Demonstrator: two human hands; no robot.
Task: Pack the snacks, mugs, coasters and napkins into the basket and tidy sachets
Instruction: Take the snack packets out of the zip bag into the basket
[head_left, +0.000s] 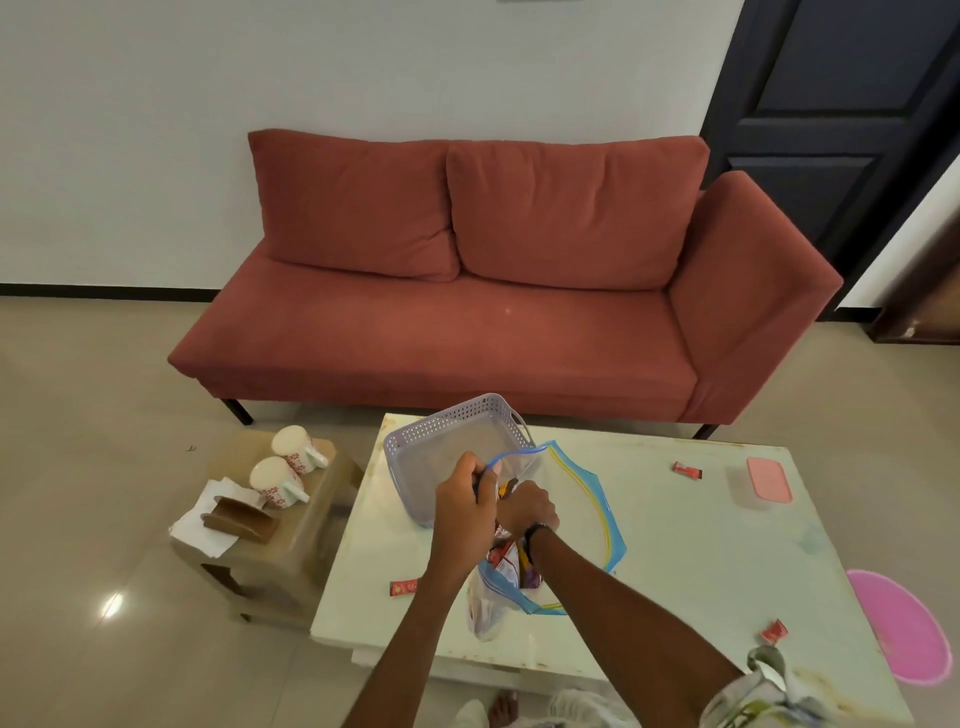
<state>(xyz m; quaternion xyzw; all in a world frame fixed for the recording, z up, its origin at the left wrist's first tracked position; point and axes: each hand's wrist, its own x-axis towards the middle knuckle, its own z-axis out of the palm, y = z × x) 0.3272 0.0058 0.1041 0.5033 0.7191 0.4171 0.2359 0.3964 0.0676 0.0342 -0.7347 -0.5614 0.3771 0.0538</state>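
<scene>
A lilac perforated basket stands tilted at the far left of the white table. In front of it my left hand grips the blue rim of a clear zip bag. My right hand is inside the bag's mouth, closed around snack packets that show through the plastic. Red sachets lie loose on the table: one at the left edge, one at the back right, one at the near right. Two white mugs with red flowers lie on a side stool.
The beige stool left of the table also holds white napkins and brown coasters. A pink-lidded box sits at the table's back right. A pink mat lies on the floor. A red sofa stands behind.
</scene>
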